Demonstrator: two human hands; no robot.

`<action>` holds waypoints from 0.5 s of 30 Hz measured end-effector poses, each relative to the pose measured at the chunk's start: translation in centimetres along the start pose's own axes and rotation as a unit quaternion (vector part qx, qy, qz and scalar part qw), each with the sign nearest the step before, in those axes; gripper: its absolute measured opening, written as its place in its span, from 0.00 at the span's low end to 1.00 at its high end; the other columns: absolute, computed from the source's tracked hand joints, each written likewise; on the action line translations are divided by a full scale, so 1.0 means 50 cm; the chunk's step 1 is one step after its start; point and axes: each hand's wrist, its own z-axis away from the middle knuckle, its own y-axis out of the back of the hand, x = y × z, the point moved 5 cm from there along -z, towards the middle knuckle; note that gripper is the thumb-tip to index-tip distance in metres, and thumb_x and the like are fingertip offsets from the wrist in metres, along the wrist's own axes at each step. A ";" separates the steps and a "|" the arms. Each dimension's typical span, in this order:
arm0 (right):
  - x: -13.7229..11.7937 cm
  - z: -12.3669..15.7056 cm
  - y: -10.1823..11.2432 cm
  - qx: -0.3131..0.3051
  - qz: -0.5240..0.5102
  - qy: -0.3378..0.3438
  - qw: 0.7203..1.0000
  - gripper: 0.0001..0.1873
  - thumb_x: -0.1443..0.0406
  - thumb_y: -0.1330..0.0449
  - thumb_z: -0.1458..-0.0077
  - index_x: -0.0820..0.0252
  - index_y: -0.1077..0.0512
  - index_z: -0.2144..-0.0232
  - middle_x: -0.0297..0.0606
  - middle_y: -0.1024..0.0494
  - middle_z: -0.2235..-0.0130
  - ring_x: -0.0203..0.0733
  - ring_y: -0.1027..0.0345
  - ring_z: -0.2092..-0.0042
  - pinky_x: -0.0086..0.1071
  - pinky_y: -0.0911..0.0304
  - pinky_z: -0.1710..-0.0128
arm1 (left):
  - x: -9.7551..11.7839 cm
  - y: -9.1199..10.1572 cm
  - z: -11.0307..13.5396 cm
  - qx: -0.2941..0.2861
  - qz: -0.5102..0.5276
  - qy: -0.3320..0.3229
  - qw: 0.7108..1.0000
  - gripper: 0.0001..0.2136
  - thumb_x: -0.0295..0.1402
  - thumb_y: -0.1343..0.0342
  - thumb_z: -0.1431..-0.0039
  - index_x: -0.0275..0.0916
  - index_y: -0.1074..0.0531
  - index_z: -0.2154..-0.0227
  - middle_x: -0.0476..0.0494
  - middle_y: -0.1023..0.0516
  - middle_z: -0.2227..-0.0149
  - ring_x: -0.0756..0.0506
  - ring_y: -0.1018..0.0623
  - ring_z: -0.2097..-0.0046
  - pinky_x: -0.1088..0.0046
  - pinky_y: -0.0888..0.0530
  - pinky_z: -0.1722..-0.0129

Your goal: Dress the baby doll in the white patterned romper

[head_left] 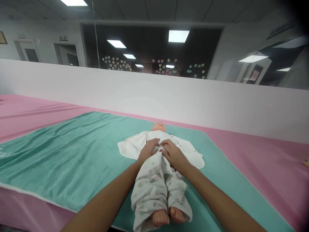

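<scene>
Both our left hand (148,149) and right hand (174,154) touch the waist of the doll (158,127) lying on the sheet (72,154); whether they pinch anything, we cannot tell. Its trousers (151,185) look soft, light, best gripped by the waistband (160,149).

Both arms (108,196) outstretched, fingers (167,142) bent

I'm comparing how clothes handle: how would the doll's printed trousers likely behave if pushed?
The printed trousers look floppy, since their cloth hangs in loose folds. They would probably bunch up, as creases already gather along the lower part. They seem unlikely to slide freely, because the feet poking out suggest legs inside.
</scene>
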 end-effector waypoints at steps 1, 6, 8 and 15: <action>0.005 -0.012 0.000 0.016 -0.006 -0.018 1.000 0.11 0.64 0.55 0.40 0.58 0.35 0.71 0.40 0.33 0.57 0.39 0.36 0.58 0.37 0.39 0.56 | -0.004 -0.002 -0.001 0.000 0.010 0.010 1.000 0.12 0.36 0.53 0.43 0.41 0.32 0.57 0.43 0.34 0.45 0.46 0.39 0.41 0.62 0.42 0.42; 0.044 -0.028 -0.022 0.076 -0.030 -0.075 0.994 0.16 0.59 0.51 0.42 0.58 0.39 0.80 0.39 0.32 0.60 0.40 0.37 0.59 0.37 0.41 0.56 | -0.011 0.000 -0.011 -0.020 0.044 0.001 0.999 0.10 0.35 0.51 0.45 0.39 0.30 0.63 0.39 0.35 0.44 0.46 0.39 0.41 0.63 0.41 0.43; 0.055 -0.017 -0.032 0.086 -0.048 -0.078 0.992 0.19 0.57 0.51 0.43 0.58 0.42 0.82 0.40 0.31 0.56 0.43 0.39 0.54 0.41 0.43 0.52 | 0.001 0.013 -0.012 -0.044 0.060 -0.014 0.997 0.09 0.35 0.50 0.45 0.40 0.29 0.64 0.40 0.36 0.43 0.45 0.40 0.40 0.62 0.42 0.42; 0.076 0.019 -0.048 0.099 -0.121 -0.163 0.974 0.19 0.55 0.49 0.45 0.58 0.42 0.82 0.42 0.39 0.43 0.46 0.48 0.42 0.46 0.51 0.46 | 0.066 0.072 0.012 -0.213 0.177 0.057 0.959 0.13 0.44 0.53 0.43 0.49 0.24 0.69 0.53 0.37 0.43 0.45 0.49 0.37 0.62 0.37 0.45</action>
